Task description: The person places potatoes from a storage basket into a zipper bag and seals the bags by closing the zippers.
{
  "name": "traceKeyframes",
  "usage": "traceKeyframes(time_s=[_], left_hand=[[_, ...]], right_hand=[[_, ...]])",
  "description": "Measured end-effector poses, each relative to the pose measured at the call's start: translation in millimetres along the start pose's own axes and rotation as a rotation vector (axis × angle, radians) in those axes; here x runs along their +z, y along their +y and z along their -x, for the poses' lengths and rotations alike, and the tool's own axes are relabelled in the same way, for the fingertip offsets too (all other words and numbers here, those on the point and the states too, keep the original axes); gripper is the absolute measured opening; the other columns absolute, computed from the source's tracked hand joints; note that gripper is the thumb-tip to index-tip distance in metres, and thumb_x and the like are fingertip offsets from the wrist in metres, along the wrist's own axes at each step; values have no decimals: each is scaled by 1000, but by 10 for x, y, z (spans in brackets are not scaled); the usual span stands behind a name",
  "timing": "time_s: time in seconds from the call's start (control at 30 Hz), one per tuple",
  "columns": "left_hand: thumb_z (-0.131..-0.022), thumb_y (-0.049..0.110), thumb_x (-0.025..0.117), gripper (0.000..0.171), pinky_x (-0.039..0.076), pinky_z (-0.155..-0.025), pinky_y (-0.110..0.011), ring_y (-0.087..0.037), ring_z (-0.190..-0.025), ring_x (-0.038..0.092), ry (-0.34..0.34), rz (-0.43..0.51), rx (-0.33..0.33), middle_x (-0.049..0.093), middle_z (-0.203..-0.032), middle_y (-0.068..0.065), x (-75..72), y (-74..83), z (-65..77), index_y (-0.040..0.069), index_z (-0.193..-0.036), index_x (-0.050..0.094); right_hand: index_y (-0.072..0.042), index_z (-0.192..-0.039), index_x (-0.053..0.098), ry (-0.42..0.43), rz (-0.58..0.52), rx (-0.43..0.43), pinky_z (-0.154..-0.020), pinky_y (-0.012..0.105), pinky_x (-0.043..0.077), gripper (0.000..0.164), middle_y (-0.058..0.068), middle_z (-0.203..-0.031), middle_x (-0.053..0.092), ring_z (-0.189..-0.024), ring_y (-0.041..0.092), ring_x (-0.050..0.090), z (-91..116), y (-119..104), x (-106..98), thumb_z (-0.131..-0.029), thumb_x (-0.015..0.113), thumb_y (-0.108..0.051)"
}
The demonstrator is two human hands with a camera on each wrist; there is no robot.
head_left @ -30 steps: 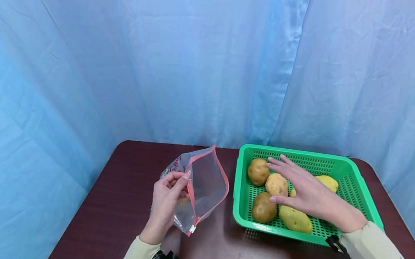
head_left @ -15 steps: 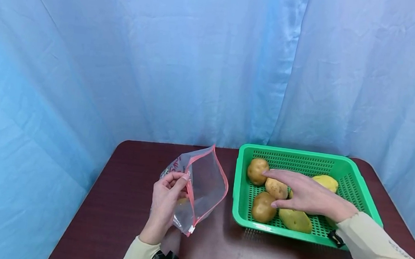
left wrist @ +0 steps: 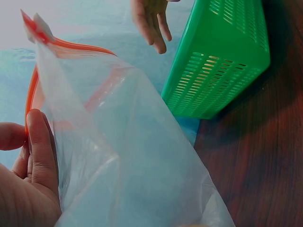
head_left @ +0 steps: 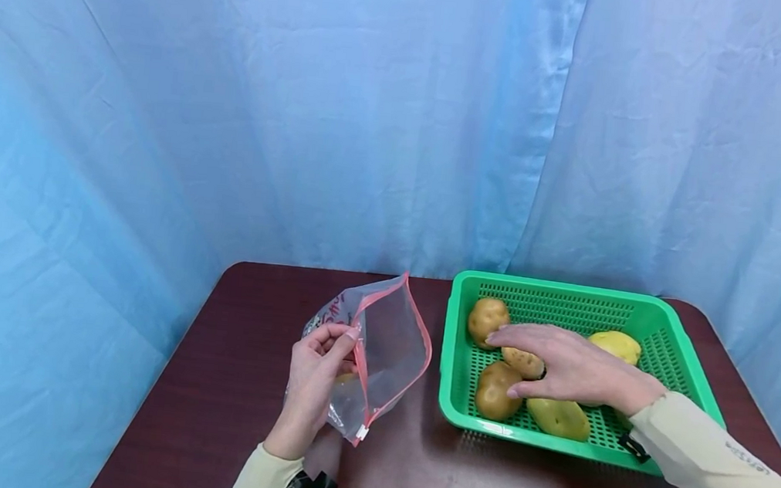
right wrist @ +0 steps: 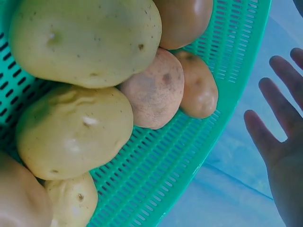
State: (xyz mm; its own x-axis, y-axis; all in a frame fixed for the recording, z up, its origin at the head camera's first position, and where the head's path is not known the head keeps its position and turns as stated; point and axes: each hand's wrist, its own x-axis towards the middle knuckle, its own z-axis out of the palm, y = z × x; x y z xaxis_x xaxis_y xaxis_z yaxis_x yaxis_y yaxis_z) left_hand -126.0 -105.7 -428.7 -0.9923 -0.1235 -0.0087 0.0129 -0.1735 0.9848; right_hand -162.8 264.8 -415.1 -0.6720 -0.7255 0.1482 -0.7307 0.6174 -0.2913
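In the head view my left hand [head_left: 316, 373] pinches the near rim of a clear slider zip bag [head_left: 392, 345] with a pink zip edge. The bag's mouth gapes toward the right, and a yellowish shape shows faintly inside it. My right hand [head_left: 568, 364] hovers over potatoes in the green basket, thumb and fingers spread apart. Below and around it lie a brown potato [head_left: 498, 391], a pale potato [head_left: 523, 362] partly covered by the fingers, and a yellow-green potato [head_left: 559, 419]. The right wrist view shows the right hand [right wrist: 286, 156] with spread fingers holding nothing.
The green plastic basket [head_left: 453, 342] with slotted walls stands at the right of the dark wooden table [head_left: 226, 369]. Another brown potato [head_left: 488, 322] and a yellow one [head_left: 615, 346] lie in it. A blue curtain [head_left: 373, 118] hangs behind the table.
My right hand has lowered toward the potatoes in the basket, its fingers now partly covering the pale one. The left hand and the bag have stayed in place.
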Motion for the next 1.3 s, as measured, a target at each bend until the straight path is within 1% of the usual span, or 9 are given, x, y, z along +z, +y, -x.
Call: traceKeyframes(time_s=[0.2, 0.33, 0.53, 0.67, 0.83, 1.1, 1.3], left_hand=[[-97, 15, 75, 24, 61, -62, -29, -15, -63, 62, 4, -22, -1, 63, -79, -8, -3, -6, -12, -7, -105, 69], [-97, 13, 74, 23, 61, -61, -29, -15, -62, 62, 1, -17, -2, 62, -78, -8, -10, -11, -17, -7, -105, 69], [-97, 9, 72, 19, 60, -59, -28, -14, -61, 61, -1, 10, -11, 63, -78, -7, -10, -26, -15, -8, -104, 68], [-96, 8, 72, 19, 60, -59, -27, -13, -62, 62, 3, 9, -18, 63, -78, -6, -5, -39, -15, -9, -104, 68], [-96, 9, 73, 21, 60, -60, -27, -13, -62, 61, 2, -3, -16, 63, -79, -7, -3, -49, -20, -9, -105, 68], [-96, 10, 73, 22, 60, -61, -27, -13, -63, 62, 6, -18, -15, 63, -79, -7, 2, -61, -32, -9, -105, 68], [-96, 10, 73, 21, 60, -60, -27, -13, -61, 61, 10, -24, -15, 63, -79, -7, 4, -60, -44, -9, -105, 68]], right_hand=[[-20, -142, 61, -96, -24, 15, -106, 52, 48, 67, -5, -144, 60, -135, 24, 54, -55, 41, -19, -85, 84, -46], [-19, -143, 61, -143, -15, 1, -105, 51, 49, 69, -6, -143, 61, -133, 23, 56, -100, 81, 4, -83, 86, -44], [-19, -143, 61, -228, -34, -12, -103, 49, 50, 71, -11, -140, 61, -128, 20, 57, -153, 128, 67, -82, 88, -43], [-19, -142, 62, -273, -27, -23, -101, 49, 51, 73, -14, -139, 61, -124, 17, 58, -149, 136, 119, -80, 89, -45], [-21, -143, 62, -283, -40, -20, -100, 49, 52, 75, -15, -139, 61, -122, 17, 60, -112, 163, 194, -77, 91, -44], [-20, -140, 62, -263, -27, -115, -100, 50, 52, 76, -11, -137, 63, -123, 23, 61, -116, 234, 315, -74, 94, -39], [-19, -142, 61, -270, 3, -124, -101, 49, 52, 80, -10, -139, 62, -125, 24, 60, -137, 269, 364, -71, 95, -37]])
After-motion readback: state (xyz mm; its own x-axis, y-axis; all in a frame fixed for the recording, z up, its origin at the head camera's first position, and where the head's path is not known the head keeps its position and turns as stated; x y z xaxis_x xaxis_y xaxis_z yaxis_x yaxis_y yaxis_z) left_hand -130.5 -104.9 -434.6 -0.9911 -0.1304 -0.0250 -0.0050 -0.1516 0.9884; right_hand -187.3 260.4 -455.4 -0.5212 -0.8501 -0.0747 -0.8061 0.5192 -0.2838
